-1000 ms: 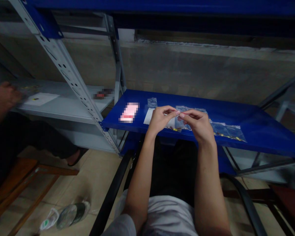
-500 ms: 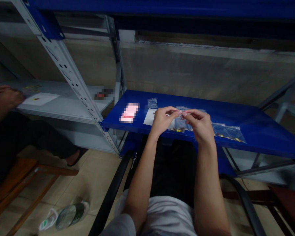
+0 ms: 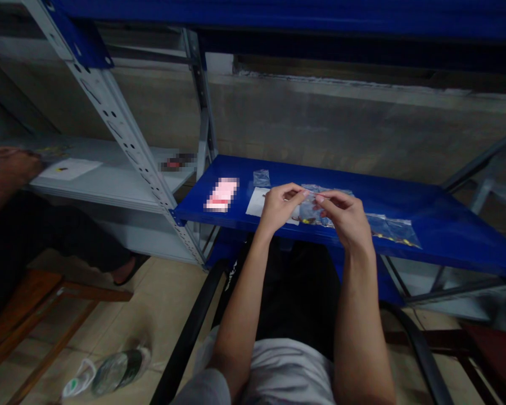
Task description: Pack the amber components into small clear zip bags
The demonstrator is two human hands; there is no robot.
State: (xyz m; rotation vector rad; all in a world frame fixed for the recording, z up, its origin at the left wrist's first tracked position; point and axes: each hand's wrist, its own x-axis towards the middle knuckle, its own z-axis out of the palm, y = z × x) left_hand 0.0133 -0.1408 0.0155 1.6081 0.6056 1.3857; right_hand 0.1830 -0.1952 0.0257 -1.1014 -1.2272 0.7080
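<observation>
A small clear zip bag (image 3: 308,208) hangs just over the blue tabletop, with small yellow and brown pieces at its bottom. At its top left edge, my left hand (image 3: 281,205) pinches the plastic between thumb and fingers. My right hand (image 3: 344,215) grips the same top edge a little further right, its fingertips a short way from the left ones. Behind and to the right lie more clear bags (image 3: 394,228), also with yellow bits along the bottom. A white sheet of paper (image 3: 256,201) lies partly hidden behind my left hand.
On the blue table (image 3: 438,225) are an empty-looking clear bag (image 3: 261,178) and a blurred pink item (image 3: 222,195). A metal shelf post (image 3: 130,146) rises at left. Beyond it, another person's hands (image 3: 14,166) are over a grey shelf. A plastic bottle (image 3: 118,371) lies on the floor.
My right hand has slid slightly right, away from the left fingertips, and the bag's top edge is stretched between them. My left hand has barely moved.
</observation>
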